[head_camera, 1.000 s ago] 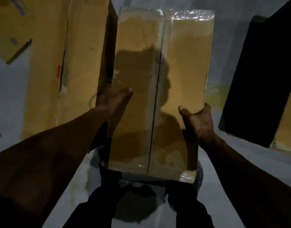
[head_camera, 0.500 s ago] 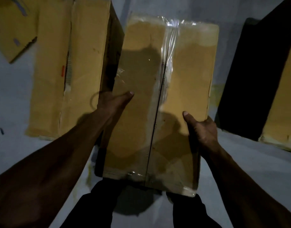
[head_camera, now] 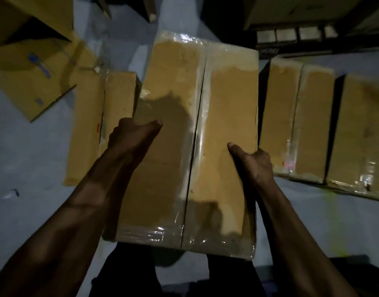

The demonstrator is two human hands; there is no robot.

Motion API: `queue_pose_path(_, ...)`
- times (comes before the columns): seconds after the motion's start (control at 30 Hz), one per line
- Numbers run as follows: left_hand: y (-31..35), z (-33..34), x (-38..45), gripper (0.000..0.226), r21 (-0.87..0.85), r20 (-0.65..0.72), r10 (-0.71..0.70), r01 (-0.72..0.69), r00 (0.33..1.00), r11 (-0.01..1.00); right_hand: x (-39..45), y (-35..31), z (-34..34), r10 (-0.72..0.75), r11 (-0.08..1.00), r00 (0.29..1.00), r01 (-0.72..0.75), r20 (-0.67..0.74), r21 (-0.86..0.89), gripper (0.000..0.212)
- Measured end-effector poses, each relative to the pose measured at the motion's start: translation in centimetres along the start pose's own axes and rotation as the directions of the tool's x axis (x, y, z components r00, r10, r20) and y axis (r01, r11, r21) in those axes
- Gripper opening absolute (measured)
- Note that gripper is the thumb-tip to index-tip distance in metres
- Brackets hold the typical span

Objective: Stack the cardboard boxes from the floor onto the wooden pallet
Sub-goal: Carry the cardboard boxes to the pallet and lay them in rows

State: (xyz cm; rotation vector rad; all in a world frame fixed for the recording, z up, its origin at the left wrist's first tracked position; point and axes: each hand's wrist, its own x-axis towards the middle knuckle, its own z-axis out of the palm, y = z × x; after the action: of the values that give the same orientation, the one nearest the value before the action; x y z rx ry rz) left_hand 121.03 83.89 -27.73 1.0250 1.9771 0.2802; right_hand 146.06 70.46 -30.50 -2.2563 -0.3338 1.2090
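I carry a taped cardboard box (head_camera: 225,116) in front of my body, lifted off the grey floor. My left hand (head_camera: 130,136) grips its left side with the thumb lying across the top face. My right hand (head_camera: 254,163) grips the right side, thumb also on top; the other fingers of both hands are hidden behind the box edges. A wooden pallet (head_camera: 295,37) shows dimly at the top right, with something large resting on it.
One sealed box (head_camera: 94,125) lies on the floor to the left of the carried one. Two more boxes (head_camera: 295,123) lie to the right. An open box with its flaps up (head_camera: 32,67) sits at the top left. My legs show below the carried box.
The box has come up higher and the view has swung, bringing the boxes on the right and the pallet into sight. Both hands keep the same grip.
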Motion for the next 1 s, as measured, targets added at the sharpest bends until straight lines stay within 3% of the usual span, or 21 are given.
queue_pose_path(0.13,3.8,-4.0,-5.2,0.08,0.037,0.002,0.111,-0.111,0.994,0.993,-4.9,-3.9,-4.2,-0.061,0.998,0.997,0.062,-0.047,0.003,0.104)
queue_pose_path(0.23,6.5,-6.4,-8.5,0.098,-0.005,0.034,0.175,-0.175,0.984,0.985,-8.0,-6.6,-7.1,-0.09,0.995,0.992,0.093,-0.093,0.028,0.117)
queue_pose_path(0.37,10.8,-8.3,-13.0,0.114,-0.066,-0.007,0.233,-0.233,0.972,0.97,-12.0,-9.4,-10.7,-0.148,0.985,0.977,0.16,-0.154,0.068,0.106)
queue_pose_path(0.43,12.8,-9.3,-14.7,0.106,-0.005,-0.005,0.279,-0.279,0.96,0.96,-14.2,-10.3,-12.2,-0.165,0.977,0.966,0.188,-0.2,0.104,0.092)
queue_pose_path(0.53,15.2,-10.9,-16.8,0.084,-0.007,0.009,0.366,-0.366,0.931,0.931,-17.7,-10.9,-13.9,-0.142,0.973,0.953,0.184,-0.268,0.141,0.096)
queue_pose_path(0.63,17.5,-12.1,-18.2,0.089,0.034,0.048,0.428,-0.43,0.902,0.902,-21.3,-10.9,-14.8,-0.111,0.958,0.926,0.195,-0.36,0.208,0.069)
queue_pose_path(0.7,18.8,-12.8,-19.0,0.084,0.083,0.092,0.46,-0.468,0.883,0.88,-23.6,-10.6,-14.7,-0.082,0.953,0.912,0.19,-0.402,0.236,0.064)
queue_pose_path(0.8,19.8,-13.6,-18.9,0.056,0.083,0.219,0.556,-0.583,0.802,0.808,-26.6,-10.1,-13.6,-0.02,0.942,0.874,0.18,-0.486,0.284,0.059)
queue_pose_path(1.0,20.7,-16.1,-18.4,0.047,0.057,0.465,0.663,-0.767,0.587,0.639,-33.4,-8.8,-8.2,0.17,0.92,0.768,0.101,-0.618,0.378,0.067)
